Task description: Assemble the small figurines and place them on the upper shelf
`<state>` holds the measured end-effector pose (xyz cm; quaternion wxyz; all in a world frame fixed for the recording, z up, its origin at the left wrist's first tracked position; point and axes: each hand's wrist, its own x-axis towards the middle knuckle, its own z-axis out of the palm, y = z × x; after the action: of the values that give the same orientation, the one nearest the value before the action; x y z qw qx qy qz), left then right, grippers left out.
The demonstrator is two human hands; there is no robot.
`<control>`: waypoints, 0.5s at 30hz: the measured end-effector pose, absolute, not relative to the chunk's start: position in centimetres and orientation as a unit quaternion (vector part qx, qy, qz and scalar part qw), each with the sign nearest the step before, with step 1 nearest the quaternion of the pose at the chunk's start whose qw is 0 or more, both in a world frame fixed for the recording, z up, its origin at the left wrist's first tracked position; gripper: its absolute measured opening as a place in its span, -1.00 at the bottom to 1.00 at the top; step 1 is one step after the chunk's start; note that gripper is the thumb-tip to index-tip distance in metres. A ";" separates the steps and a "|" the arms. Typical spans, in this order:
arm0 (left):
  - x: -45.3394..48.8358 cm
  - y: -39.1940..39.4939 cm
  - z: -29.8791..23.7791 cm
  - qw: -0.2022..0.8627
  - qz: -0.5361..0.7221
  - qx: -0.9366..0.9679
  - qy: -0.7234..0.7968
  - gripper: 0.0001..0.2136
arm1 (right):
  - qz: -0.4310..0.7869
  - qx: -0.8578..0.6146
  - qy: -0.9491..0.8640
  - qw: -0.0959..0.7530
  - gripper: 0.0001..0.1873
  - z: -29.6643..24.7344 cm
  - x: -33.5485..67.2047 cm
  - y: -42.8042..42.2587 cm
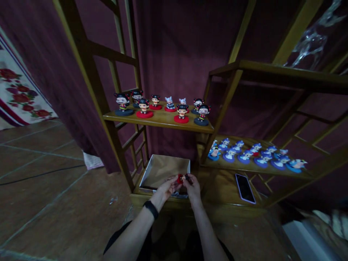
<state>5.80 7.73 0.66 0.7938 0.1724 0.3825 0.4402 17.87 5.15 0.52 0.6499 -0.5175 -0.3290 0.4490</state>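
Between my two hands is a small figurine [183, 178] with a red base and a dark head. My left hand [166, 188] grips the red base, and the fingers of my right hand [192, 184] close around the dark-haired head end. Both hands are over the front edge of an open, shallow cardboard box [165, 168] on the lowest shelf. Above it, a wooden shelf [160, 121] bears several similar figurines on red or dark round bases, among them a black-haired one [182, 114] on red. My fingers hide part of the held figurine.
To the right, a lower shelf [231, 166] carries several blue and purple figurines [246, 156]. A phone [245, 188] lies on the bottom shelf. Wooden posts [221, 112] frame the shelves. A clear glass-like object [310, 43] stands at top right. A cable [40, 175] crosses the tiled floor.
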 end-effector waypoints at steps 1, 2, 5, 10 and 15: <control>5.8 7.9 0.7 0.792 0.440 0.177 0.384 -0.87 | 0.438 -0.527 -0.338 0.645 -0.60 0.4 17.9 5.4; 5.8 8.0 0.7 0.789 0.441 0.179 0.388 -0.87 | 0.430 -0.534 -0.346 0.640 -0.61 0.2 17.9 5.6; 5.8 8.3 0.8 0.773 0.453 0.183 0.403 -0.86 | 0.427 -0.541 -0.361 0.628 -0.62 0.1 17.8 6.0; 5.8 8.4 1.1 0.750 0.471 0.195 0.421 -0.83 | 0.421 -0.550 -0.359 0.626 -0.59 -0.1 17.4 6.2; 5.6 8.2 1.3 0.733 0.482 0.191 0.442 -0.81 | 0.443 -0.536 -0.340 0.633 -0.56 -0.1 17.0 6.0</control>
<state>5.57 8.19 1.34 0.7326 0.1907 0.4415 0.4816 17.02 5.99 -0.09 0.6333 -0.5357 -0.3401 0.4430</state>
